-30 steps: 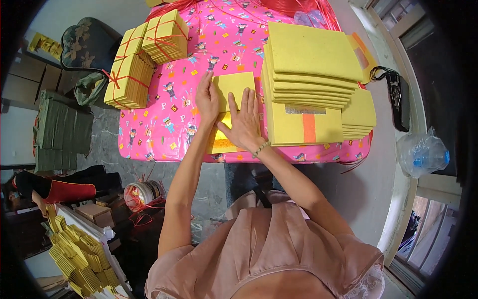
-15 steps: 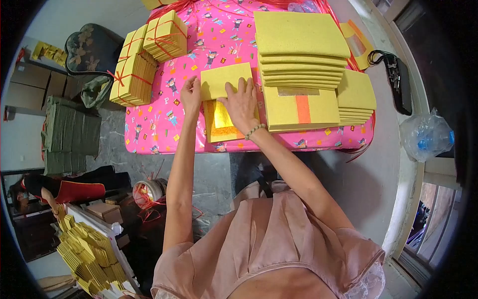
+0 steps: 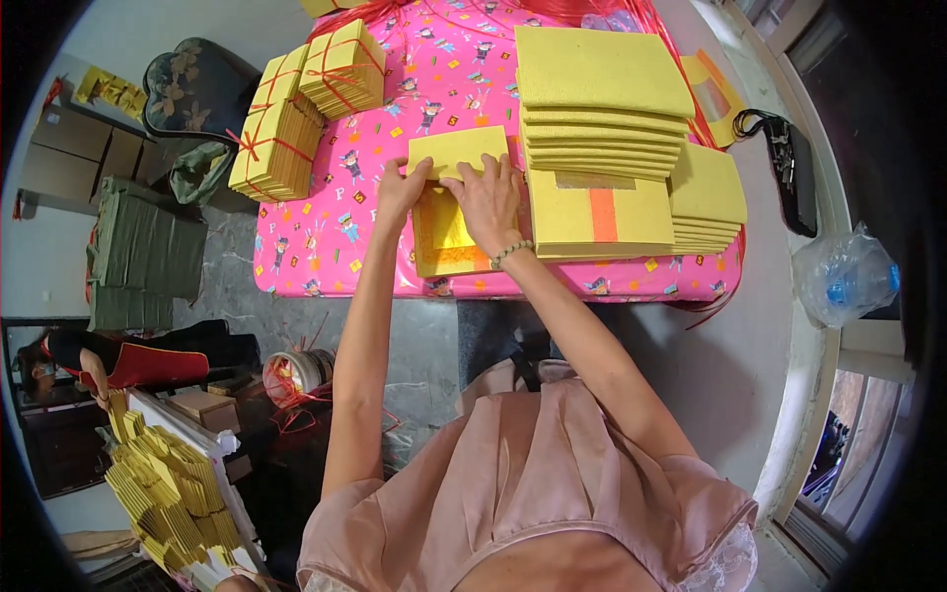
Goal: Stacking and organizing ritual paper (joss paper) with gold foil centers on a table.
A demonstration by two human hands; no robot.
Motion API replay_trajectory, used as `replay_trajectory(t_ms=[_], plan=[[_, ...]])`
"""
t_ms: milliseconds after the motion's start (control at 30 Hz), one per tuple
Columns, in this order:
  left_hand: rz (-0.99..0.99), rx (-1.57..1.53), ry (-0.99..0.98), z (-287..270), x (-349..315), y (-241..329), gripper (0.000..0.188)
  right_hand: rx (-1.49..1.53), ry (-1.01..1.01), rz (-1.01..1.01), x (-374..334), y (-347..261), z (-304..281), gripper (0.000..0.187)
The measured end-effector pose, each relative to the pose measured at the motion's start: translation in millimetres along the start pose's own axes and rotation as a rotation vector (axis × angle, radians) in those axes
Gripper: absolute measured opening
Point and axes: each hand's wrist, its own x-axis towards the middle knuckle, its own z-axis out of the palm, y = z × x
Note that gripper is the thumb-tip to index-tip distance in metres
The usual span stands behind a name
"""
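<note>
A sheet of yellow paper (image 3: 458, 144) lies on the pink patterned table cover, its plain upper part partly over a lower part with shiny gold foil (image 3: 447, 219) and an orange band. My left hand (image 3: 398, 192) is at the left edge of the plain part, thumb and fingers closed on it. My right hand (image 3: 487, 205), with a beaded bracelet on the wrist, rests on its right side, fingers spread across the paper. Right beside it stands a stack of folded yellow papers (image 3: 602, 74), above another stack (image 3: 592, 225) with an orange strip.
Yellow paper bundles (image 3: 279, 148) tied with red string stand at the table's left. More yellow papers (image 3: 708, 187) sit at the right edge. A black pouch (image 3: 789, 178) and a clear plastic bag (image 3: 844, 278) lie beyond. At lower left, another person's hand (image 3: 96, 380) touches yellow papers.
My left hand has moved right, from beside the paper's edge onto it, and its fingers have closed there. My right hand stays on the paper, its fingers slightly shifted. The view has shifted slightly.
</note>
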Motion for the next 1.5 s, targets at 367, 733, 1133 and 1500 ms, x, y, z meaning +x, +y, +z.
replay_trajectory(t_ms=[367, 733, 1133, 1500], plan=[[0.405, -0.458, 0.143, 0.5, -37.3, -4.1, 0.043, 0.130, -0.159, -0.104, -65.2, -20.0, -48.1, 0.068], [0.575, -0.828, 0.094, -72.8, -104.2, 92.5, 0.044, 0.479, -0.177, -0.211, -61.6, -41.9, -148.6, 0.051], [0.588, -0.560, -0.340, -10.3, -120.0, 199.2, 0.060, 0.834, 0.182, 0.057, 81.9, 33.1, -258.8, 0.055], [0.577, -0.022, -0.327, 29.8, -81.0, 187.9, 0.069, 0.368, 0.092, 0.143, 93.5, 88.3, -253.0, 0.040]])
